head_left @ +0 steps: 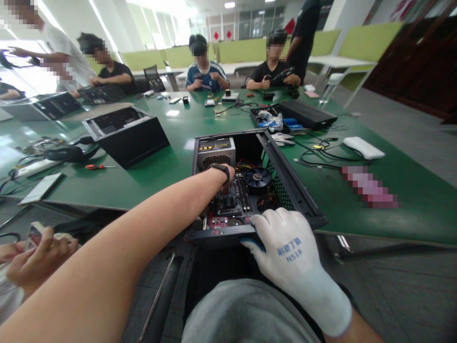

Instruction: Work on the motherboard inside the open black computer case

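Observation:
An open computer case (293, 176) lies at the table's near edge, its open side up. Inside are a power supply (216, 157), a round black cooling fan (257, 180) and a motherboard (225, 206). My bare left hand (228, 180), with a black band on its wrist, reaches down into the case beside the fan, over the motherboard. Its fingers are mostly hidden, and whatever they touch cannot be made out. My right hand (287, 245), in a white glove, is closed over the case's near edge, thumb on the outer side.
Left on the green table (153, 186) are another case (143, 143) and a screwdriver (95, 166). To the right lie black cables (310, 155), a white pouch (364, 147) and a glove (283, 139). People sit across the table; another person's hand (39, 259) holds a phone at lower left.

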`<act>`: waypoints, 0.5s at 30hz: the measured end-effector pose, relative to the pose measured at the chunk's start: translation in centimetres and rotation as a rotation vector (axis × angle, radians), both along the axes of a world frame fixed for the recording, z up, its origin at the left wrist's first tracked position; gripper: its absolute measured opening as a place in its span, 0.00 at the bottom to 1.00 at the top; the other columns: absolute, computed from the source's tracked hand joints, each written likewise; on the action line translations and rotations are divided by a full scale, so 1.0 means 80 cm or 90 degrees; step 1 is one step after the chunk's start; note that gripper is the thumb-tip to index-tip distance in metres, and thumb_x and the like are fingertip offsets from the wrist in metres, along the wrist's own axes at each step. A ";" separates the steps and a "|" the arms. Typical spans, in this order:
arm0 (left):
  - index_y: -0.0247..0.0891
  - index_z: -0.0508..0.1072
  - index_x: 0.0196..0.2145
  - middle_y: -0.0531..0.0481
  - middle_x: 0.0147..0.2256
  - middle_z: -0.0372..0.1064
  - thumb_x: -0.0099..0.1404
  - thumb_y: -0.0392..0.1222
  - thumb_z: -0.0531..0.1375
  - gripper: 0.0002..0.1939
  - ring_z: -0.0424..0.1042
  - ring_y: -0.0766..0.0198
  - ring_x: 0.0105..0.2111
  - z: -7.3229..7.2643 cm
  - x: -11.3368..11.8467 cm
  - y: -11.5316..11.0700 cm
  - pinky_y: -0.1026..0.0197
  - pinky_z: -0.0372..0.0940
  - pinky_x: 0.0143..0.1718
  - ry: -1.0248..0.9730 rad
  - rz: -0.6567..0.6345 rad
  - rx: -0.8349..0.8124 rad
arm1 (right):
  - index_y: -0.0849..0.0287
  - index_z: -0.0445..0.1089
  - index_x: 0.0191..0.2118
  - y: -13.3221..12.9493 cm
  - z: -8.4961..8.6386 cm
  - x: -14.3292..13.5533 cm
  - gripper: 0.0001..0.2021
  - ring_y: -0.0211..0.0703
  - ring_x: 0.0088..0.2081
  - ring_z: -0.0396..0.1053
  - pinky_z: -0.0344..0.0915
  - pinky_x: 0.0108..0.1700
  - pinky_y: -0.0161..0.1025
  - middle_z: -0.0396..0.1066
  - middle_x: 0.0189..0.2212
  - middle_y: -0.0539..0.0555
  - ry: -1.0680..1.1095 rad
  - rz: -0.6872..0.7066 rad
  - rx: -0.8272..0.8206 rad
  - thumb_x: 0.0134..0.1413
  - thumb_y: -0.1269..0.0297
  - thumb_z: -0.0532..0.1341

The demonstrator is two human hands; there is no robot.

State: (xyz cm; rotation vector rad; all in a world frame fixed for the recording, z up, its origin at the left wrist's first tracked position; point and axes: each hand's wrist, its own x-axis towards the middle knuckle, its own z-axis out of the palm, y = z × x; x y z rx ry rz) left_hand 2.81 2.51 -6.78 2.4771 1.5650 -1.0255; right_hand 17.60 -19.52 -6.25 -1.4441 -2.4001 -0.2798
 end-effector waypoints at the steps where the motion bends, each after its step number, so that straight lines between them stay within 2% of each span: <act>1: 0.30 0.82 0.48 0.36 0.47 0.79 0.44 0.42 0.76 0.32 0.76 0.45 0.50 0.002 0.001 -0.002 0.55 0.70 0.54 0.004 -0.008 -0.001 | 0.55 0.72 0.40 0.000 0.000 0.000 0.15 0.49 0.36 0.59 0.43 0.37 0.44 0.70 0.32 0.53 0.000 0.000 0.002 0.51 0.53 0.70; 8: 0.32 0.83 0.46 0.38 0.45 0.80 0.43 0.40 0.76 0.30 0.77 0.47 0.48 0.010 0.001 -0.011 0.57 0.69 0.54 -0.009 -0.016 -0.003 | 0.54 0.72 0.40 0.001 0.001 -0.002 0.15 0.50 0.36 0.59 0.43 0.38 0.45 0.69 0.32 0.53 -0.004 -0.005 -0.005 0.52 0.53 0.70; 15: 0.32 0.83 0.45 0.37 0.45 0.80 0.43 0.40 0.76 0.29 0.78 0.48 0.46 0.010 -0.002 -0.008 0.58 0.70 0.52 -0.020 -0.008 0.002 | 0.55 0.72 0.41 0.001 0.001 -0.002 0.14 0.49 0.36 0.59 0.44 0.38 0.45 0.70 0.33 0.53 0.000 0.000 -0.012 0.53 0.53 0.69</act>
